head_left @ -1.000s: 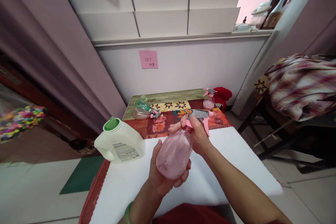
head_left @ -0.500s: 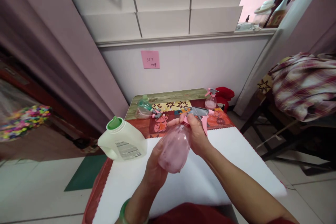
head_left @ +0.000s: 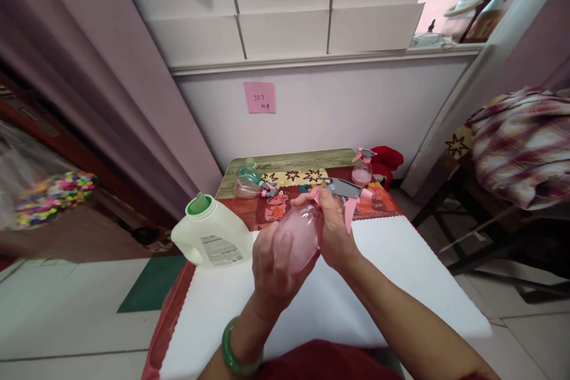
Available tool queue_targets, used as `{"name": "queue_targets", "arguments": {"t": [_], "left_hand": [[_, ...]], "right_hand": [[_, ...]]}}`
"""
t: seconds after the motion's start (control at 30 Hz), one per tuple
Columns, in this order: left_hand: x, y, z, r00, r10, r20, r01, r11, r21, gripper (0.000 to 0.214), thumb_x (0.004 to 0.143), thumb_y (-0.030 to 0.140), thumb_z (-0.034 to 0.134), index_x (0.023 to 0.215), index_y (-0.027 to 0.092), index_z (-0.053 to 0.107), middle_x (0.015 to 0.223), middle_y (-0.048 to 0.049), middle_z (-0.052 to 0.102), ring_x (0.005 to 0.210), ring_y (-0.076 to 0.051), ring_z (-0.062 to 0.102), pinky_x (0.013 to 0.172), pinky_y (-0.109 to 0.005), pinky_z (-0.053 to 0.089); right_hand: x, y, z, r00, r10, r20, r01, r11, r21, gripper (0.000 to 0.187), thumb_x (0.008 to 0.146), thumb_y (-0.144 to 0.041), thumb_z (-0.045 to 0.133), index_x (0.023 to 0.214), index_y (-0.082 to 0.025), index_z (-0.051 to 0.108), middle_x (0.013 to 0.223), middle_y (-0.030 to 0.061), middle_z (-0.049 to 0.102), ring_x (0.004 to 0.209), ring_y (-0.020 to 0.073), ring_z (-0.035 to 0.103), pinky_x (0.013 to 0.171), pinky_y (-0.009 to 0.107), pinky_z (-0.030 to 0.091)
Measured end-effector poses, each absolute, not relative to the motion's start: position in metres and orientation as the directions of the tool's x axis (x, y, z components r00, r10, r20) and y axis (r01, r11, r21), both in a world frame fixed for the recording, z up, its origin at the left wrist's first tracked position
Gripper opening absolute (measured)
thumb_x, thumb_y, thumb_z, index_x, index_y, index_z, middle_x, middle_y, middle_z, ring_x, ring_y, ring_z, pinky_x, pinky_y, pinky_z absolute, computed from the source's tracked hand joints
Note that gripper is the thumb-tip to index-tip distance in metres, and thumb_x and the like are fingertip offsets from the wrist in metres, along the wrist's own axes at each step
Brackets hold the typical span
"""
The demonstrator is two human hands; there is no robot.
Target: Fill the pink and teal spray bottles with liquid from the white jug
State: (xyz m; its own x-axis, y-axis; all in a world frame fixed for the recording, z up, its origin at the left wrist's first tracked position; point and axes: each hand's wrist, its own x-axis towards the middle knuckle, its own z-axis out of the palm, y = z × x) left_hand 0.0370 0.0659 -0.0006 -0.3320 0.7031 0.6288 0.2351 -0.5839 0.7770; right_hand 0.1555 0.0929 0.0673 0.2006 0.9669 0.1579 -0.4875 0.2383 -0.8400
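A pink spray bottle (head_left: 299, 237) with a grey and pink trigger head is held tilted above the white table surface. My left hand (head_left: 274, 258) wraps round its body, with fingers lying over the near side. Around the neck and collar, just under the trigger head, my right hand (head_left: 336, 225) is closed. To the left stands a large pale jug (head_left: 222, 234) with a green cap, apart from my hands. Behind lies a clear and green spray bottle (head_left: 249, 184) with a grey and pink nozzle. A small pink spray bottle (head_left: 363, 172) stands upright at the back right.
The table (head_left: 401, 285) has a white cover and a patterned red cloth strip. Behind it is a wall with a pink note (head_left: 260, 98). Plaid cloth (head_left: 525, 142) hangs over dark furniture at right. A purple curtain (head_left: 155, 95) hangs at left.
My left hand has shifted its hold from under the bottle's base to round its body, fingers now on top. The right hand stays at the neck. The view has shifted slightly.
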Motion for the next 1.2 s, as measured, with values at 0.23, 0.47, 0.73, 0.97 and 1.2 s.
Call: {"name": "queue_targets", "arguments": {"t": [0.23,0.47,0.73,0.97,1.2], "left_hand": [[0.032,0.067,0.02,-0.204,0.732,0.651,0.032,-0.659,0.751,0.083,0.041,0.023,0.1,0.114,0.027,0.061,0.133,-0.0153,0.058,0.129,-0.042,0.053,0.111,-0.062,0.038],[0.042,0.073,0.046,0.301,0.94,-0.158,-0.595,0.314,0.74,0.074,0.088,0.075,0.052,0.135,0.018,0.055,0.123,-0.0182,0.068,0.093,-0.027,0.071,0.065,-0.033,0.056],[0.035,0.076,0.041,0.615,0.777,-0.135,-0.56,0.551,0.618,0.075,0.081,0.075,0.063,0.127,0.016,0.062,0.101,-0.0141,0.073,0.071,-0.022,0.07,0.048,-0.022,0.043],[0.045,0.071,0.02,0.187,0.968,0.166,-0.439,-0.069,0.896,0.078,0.067,0.058,0.085,0.13,0.023,0.053,0.126,-0.0113,0.062,0.104,-0.027,0.063,0.079,-0.036,0.055],[0.047,0.092,-0.012,0.186,0.967,0.172,-0.429,-0.078,0.9,0.087,0.056,0.044,0.094,0.13,0.024,0.054,0.127,-0.0105,0.064,0.113,-0.029,0.062,0.089,-0.036,0.051]], "right_hand": [[0.158,0.098,0.076,0.262,0.95,0.169,-0.576,0.294,-0.763,0.035,0.091,-0.059,0.062,0.082,-0.025,0.06,0.083,0.0011,0.074,0.092,0.0221,0.071,0.083,0.035,0.057],[0.174,0.107,0.075,0.204,0.929,0.308,-0.528,0.369,-0.765,0.038,0.087,-0.064,0.065,0.083,-0.027,0.061,0.08,0.0016,0.073,0.1,0.0255,0.07,0.091,0.041,0.056],[0.187,0.107,0.074,0.116,0.932,0.342,-0.503,0.353,-0.789,0.038,0.088,-0.065,0.064,0.085,-0.027,0.062,0.086,0.0027,0.075,0.102,0.0269,0.072,0.092,0.042,0.056],[0.189,0.107,0.082,0.101,0.956,0.274,-0.478,0.288,-0.83,0.04,0.089,-0.065,0.063,0.084,-0.025,0.06,0.087,0.003,0.078,0.101,0.0262,0.072,0.09,0.04,0.055],[0.189,0.132,0.064,-0.008,0.964,0.266,-0.417,0.238,-0.877,0.042,0.088,-0.066,0.064,0.08,-0.026,0.059,0.088,0.0041,0.077,0.101,0.026,0.071,0.088,0.038,0.054]]}}
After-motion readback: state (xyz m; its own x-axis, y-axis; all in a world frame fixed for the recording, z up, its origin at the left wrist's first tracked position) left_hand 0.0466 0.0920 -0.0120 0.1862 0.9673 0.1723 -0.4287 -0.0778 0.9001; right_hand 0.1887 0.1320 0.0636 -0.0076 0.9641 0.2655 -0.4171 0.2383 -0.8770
